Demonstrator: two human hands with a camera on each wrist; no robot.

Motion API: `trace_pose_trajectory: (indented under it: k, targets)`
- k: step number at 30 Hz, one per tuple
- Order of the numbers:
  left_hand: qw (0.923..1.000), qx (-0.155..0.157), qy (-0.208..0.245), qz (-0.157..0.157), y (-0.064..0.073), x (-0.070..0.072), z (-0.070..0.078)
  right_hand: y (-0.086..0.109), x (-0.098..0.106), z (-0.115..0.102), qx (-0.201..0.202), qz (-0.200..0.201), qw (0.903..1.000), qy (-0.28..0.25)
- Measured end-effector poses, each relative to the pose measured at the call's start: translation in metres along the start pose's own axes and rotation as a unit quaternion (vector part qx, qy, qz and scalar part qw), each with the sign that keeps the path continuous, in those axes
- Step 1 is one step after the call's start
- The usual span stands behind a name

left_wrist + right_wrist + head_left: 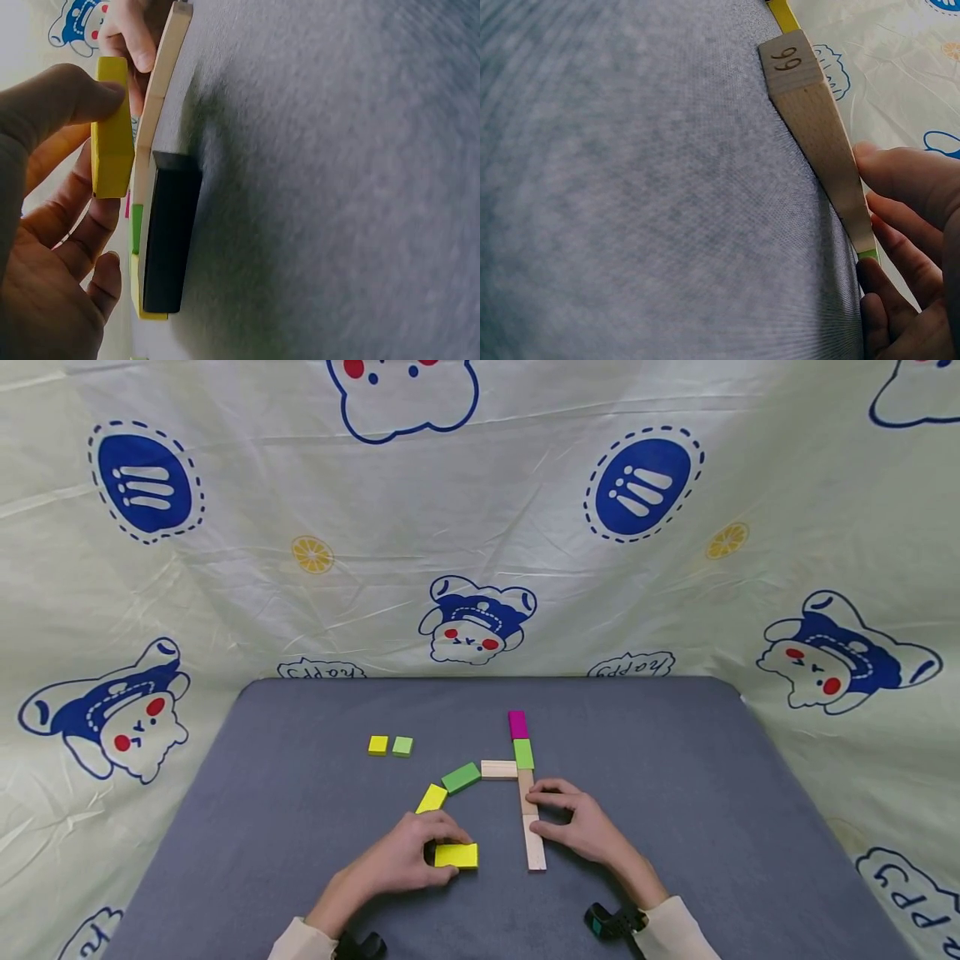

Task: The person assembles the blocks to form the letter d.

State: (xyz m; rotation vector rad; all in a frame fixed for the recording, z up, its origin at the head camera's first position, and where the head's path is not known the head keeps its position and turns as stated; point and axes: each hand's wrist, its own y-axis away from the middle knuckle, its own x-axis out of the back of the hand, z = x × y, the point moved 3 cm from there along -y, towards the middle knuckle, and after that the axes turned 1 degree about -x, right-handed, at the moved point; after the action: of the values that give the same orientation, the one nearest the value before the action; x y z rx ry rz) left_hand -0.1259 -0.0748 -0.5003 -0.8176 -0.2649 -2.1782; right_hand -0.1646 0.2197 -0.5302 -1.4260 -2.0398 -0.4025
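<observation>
My left hand (408, 852) pinches a yellow block (456, 857) between thumb and fingers. In the left wrist view the block is above the cloth, and a dark block (172, 232) lies past it; the head view does not show this one. My right hand (581, 822) touches the right side of two plain wooden blocks, a nearer one (535, 847) and a farther one (527, 781), laid end to end. The nearer one's end shows a printed number in the right wrist view. A green block (523, 754) and a magenta block (517, 724) continue this line.
From the line's left side, a wooden block (498, 769), a green block (461, 777) and a yellow block (431, 798) curve toward my left hand. Farther left sit a small yellow cube (378, 745) and a green cube (402, 746). Grey cloth (675, 760) covers the table.
</observation>
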Motion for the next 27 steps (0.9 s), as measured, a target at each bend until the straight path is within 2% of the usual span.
trace_pose_trajectory:
  k: [8,16,27]
  targets:
    - [0.9995,-0.02,-0.018,-0.016,-0.005,-0.009,0.006,0.0,0.0,-0.002,0.0,0.001,1.0,0.004]
    - [0.9955,-0.011,-0.091,-0.025,-0.008,-0.02,0.007,0.0,0.0,-0.001,0.001,0.002,1.0,0.008]
    - [0.9906,-0.009,-0.133,-0.029,-0.01,-0.027,0.009,-0.001,0.0,-0.001,-0.004,0.002,0.9999,0.01]
